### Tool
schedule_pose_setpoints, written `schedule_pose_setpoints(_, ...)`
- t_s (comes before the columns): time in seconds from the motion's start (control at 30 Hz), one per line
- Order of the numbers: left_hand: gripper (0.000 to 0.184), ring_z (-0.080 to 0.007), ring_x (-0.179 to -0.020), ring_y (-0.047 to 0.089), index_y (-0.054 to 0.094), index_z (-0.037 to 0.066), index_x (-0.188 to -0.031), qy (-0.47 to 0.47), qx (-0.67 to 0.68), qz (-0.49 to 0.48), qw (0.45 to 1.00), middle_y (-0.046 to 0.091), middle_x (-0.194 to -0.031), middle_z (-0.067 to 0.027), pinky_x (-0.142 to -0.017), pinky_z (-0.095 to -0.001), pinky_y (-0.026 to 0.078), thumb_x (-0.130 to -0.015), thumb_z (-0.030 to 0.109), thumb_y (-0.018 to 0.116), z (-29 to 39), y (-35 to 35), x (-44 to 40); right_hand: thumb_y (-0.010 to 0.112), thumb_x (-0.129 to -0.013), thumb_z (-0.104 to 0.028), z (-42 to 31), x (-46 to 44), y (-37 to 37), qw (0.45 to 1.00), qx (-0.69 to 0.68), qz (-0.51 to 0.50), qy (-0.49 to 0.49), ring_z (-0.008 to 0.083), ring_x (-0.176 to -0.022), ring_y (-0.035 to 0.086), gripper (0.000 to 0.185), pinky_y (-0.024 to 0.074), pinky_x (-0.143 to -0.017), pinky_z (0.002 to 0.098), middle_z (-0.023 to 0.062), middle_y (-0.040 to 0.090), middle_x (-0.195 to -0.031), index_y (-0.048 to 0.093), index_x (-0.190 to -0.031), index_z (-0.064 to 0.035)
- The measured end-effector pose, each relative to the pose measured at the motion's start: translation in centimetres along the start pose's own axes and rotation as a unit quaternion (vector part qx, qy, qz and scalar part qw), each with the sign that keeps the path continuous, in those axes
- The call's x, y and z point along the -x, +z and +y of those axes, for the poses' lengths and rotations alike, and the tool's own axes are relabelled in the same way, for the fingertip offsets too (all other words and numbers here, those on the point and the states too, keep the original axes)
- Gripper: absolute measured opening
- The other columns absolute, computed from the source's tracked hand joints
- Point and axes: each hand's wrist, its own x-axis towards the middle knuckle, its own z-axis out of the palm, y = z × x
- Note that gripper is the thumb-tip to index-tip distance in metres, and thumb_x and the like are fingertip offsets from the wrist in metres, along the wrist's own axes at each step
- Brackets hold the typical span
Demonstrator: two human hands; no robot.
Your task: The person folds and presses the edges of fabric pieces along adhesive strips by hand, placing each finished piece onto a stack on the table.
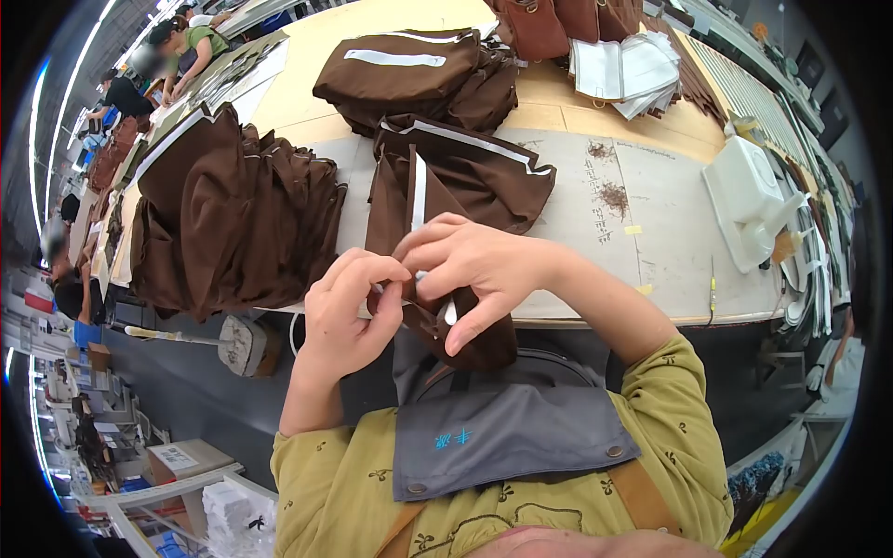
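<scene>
A brown fabric piece (pixel 465 177) with white strips along its edges lies on the table and hangs over the front edge toward the lap. My left hand (pixel 355 312) pinches a fold of it. Beside it, my right hand (pixel 474 270) rests on the same fabric, with a small white object (pixel 450 312) under its fingers and the thumb spread away. What lies between the curled fingers is partly hidden. To the left stands a heap of brown fabric pieces (pixel 233 214); another brown stack (pixel 409 79) lies beyond the hands.
White containers (pixel 749 200) stand at the right, near a thin yellow tool (pixel 713 290). White sheets (pixel 625 74) and reddish-brown bags (pixel 558 28) lie at the back. Thread scraps (pixel 612 197) dot the grey table surface. Co-workers (pixel 191 51) are at the far left.
</scene>
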Motion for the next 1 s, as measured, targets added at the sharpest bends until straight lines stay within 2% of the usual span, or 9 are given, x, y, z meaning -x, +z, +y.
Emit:
schedule_pose_setpoints(0.3, 0.022, -0.0153, -0.066, 0.06, 0.065, 0.003, -0.092, -0.089, -0.02, 0.02, 0.996, 0.063, -0.08, -0.0048, -0.053, -0.0264, 0.044, -0.075, -0.011, 0.062, -0.1, -2.5, 1.9, 0.08, -0.082, -0.028, -1.0, 2.1, -0.4, 0.984, 0.049, 0.019, 0.169, 0.0284, -0.098, 0.066, 0.031, 0.0502, -0.079, 0.0372, 0.0095, 0.068, -0.092, 0.061, -0.083, -0.0039)
schedule_pose_setpoints(0.37, 0.021, -0.0216, -0.08, 0.057, 0.066, 0.005, -0.09, -0.016, -0.212, -0.033, 0.977, 0.063, -0.087, -0.0051, -0.073, -0.0332, 0.044, -0.073, -0.006, 0.062, -0.3, -2.1, 1.3, 0.078, -0.083, -0.027, -0.7, 2.4, 0.6, 0.987, 0.033, 0.043, 0.154, 0.028, -0.091, 0.063, 0.029, 0.0493, -0.076, 0.0362, 0.0092, 0.064, -0.088, 0.061, -0.085, -0.0039)
schedule_pose_setpoints(0.43, 0.023, -0.0284, -0.117, 0.056, 0.07, 0.01, -0.093, -0.007, -0.282, -0.048, 0.958, 0.066, -0.103, -0.003, -0.104, -0.043, 0.03, -0.074, 0.004, 0.06, 0.2, -1.5, 1.1, 0.076, -0.085, -0.027, -0.8, 2.2, 1.2, 0.988, 0.018, 0.066, 0.138, 0.0276, -0.085, 0.061, 0.028, 0.0485, -0.072, 0.0353, 0.0089, 0.061, -0.083, 0.061, -0.086, -0.0038)
schedule_pose_setpoints(0.57, 0.034, -0.0299, -0.132, 0.051, 0.068, 0.01, -0.105, 0.014, -0.192, -0.116, 0.974, 0.068, -0.105, -0.0037, -0.117, -0.0478, 0.012, -0.072, 0.007, 0.061, 0.8, -0.7, 0.6, 0.076, -0.084, -0.021, -1.2, 1.6, 1.4, 0.985, -0.033, 0.105, 0.131, 0.0279, -0.083, 0.061, 0.023, 0.049, -0.072, 0.0362, 0.0072, 0.061, -0.084, 0.061, -0.087, -0.0031)
schedule_pose_setpoints(0.67, 0.026, -0.0244, -0.118, 0.06, 0.067, 0.01, -0.101, 0.032, -0.186, -0.129, 0.973, 0.065, -0.098, -0.0034, -0.114, -0.048, 0.022, -0.075, 0.014, 0.068, 0.2, -0.2, 0.3, 0.075, -0.084, -0.021, -1.4, 1.9, 1.6, 0.982, -0.042, 0.095, 0.161, 0.028, -0.078, 0.061, 0.023, 0.049, -0.069, 0.0361, 0.0063, 0.062, -0.084, 0.061, -0.087, -0.0035)
schedule_pose_setpoints(0.73, 0.025, -0.0237, -0.092, 0.064, 0.066, 0.008, -0.099, 0.031, -0.127, -0.149, 0.98, 0.059, -0.086, -0.0062, -0.098, -0.0414, 0.042, -0.074, 0.01, 0.071, -0.8, 0.1, 0.5, 0.076, -0.083, -0.023, -1.6, 2.1, 1.5, 0.978, -0.041, 0.08, 0.191, 0.028, -0.076, 0.061, 0.023, 0.0489, -0.067, 0.0361, 0.0058, 0.062, -0.083, 0.062, -0.087, -0.0039)
schedule_pose_setpoints(0.77, 0.025, -0.0237, -0.092, 0.064, 0.066, 0.008, -0.099, 0.031, -0.125, -0.149, 0.98, 0.059, -0.086, -0.0062, -0.098, -0.0414, 0.042, -0.074, 0.01, 0.071, -0.9, 0.2, 0.7, 0.076, -0.083, -0.026, -1.8, 2.2, 1.3, 0.973, 0.011, 0.07, 0.219, 0.0278, -0.073, 0.061, 0.025, 0.0481, -0.066, 0.0365, 0.0054, 0.062, -0.081, 0.062, -0.086, -0.0047)
schedule_pose_setpoints(0.83, 0.023, -0.0228, -0.071, 0.058, 0.066, 0.004, -0.096, -0.064, -0.037, -0.137, 0.988, 0.054, -0.079, -0.0072, -0.069, -0.0339, 0.049, -0.073, 0.003, 0.071, -0.8, 0.4, 1.0, 0.076, -0.082, -0.029, -2.5, 2.1, 1.0, 0.965, 0.061, 0.06, 0.248, 0.0276, -0.071, 0.061, 0.028, 0.0472, -0.064, 0.0369, 0.005, 0.062, -0.08, 0.062, -0.085, -0.0055)
schedule_pose_setpoints(1.0, 0.015, -0.0195, -0.063, 0.054, 0.067, 0.001, -0.089, -0.091, 0.013, -0.082, 0.992, 0.052, -0.076, -0.0064, -0.055, -0.031, 0.043, -0.074, 0.001, 0.07, -1.0, 1.2, 1.4, 0.074, -0.076, -0.028, -3.5, 2.2, 1.7, 0.954, 0.086, 0.151, 0.246, 0.0286, -0.069, 0.056, 0.03, 0.044, -0.063, 0.0375, 0.0088, 0.056, -0.074, 0.057, -0.082, -0.005)
